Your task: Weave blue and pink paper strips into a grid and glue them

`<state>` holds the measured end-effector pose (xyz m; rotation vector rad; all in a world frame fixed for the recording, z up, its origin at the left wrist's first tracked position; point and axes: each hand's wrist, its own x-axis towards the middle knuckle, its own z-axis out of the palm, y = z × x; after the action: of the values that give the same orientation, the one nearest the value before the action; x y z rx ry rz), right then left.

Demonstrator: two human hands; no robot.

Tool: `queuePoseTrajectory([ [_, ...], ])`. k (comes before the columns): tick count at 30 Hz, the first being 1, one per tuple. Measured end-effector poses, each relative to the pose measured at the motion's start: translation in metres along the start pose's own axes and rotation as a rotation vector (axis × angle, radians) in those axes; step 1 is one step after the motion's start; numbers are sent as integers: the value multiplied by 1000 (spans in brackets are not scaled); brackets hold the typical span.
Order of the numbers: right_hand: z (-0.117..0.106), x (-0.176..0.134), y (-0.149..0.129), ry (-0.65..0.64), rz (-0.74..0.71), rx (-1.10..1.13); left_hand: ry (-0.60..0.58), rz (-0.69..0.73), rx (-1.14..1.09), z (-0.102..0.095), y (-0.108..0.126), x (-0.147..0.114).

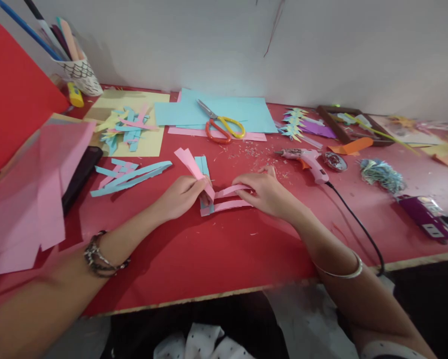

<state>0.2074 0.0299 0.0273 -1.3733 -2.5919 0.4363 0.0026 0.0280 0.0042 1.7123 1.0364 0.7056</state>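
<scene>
In the middle of the red table, pink paper strips point(231, 205) and blue paper strips point(202, 163) cross each other in a small woven piece. My left hand point(184, 197) is closed on the pink strips where they fold over the blue ones; two pink ends stick up past its fingers. To the right, my right hand point(263, 193) pinches the upper pink strip between thumb and fingers, close to the free ends. The lower pink strip runs just under its thumb. The fingers of my left hand partly hide the crossing.
Scissors point(220, 122) lie on blue sheets point(246, 107) at the back. A pink glue gun point(306, 160) with a black cord rests at right, near a purple power box point(428, 217). Loose strips point(132, 179) and pink sheets point(52, 184) lie left, a pen cup point(80, 75) behind.
</scene>
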Motion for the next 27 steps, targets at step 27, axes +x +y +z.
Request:
queuePoseTrajectory([
  [27,2,2,2,-4,-121,13,-28,-21,-56,-5,6,-2],
])
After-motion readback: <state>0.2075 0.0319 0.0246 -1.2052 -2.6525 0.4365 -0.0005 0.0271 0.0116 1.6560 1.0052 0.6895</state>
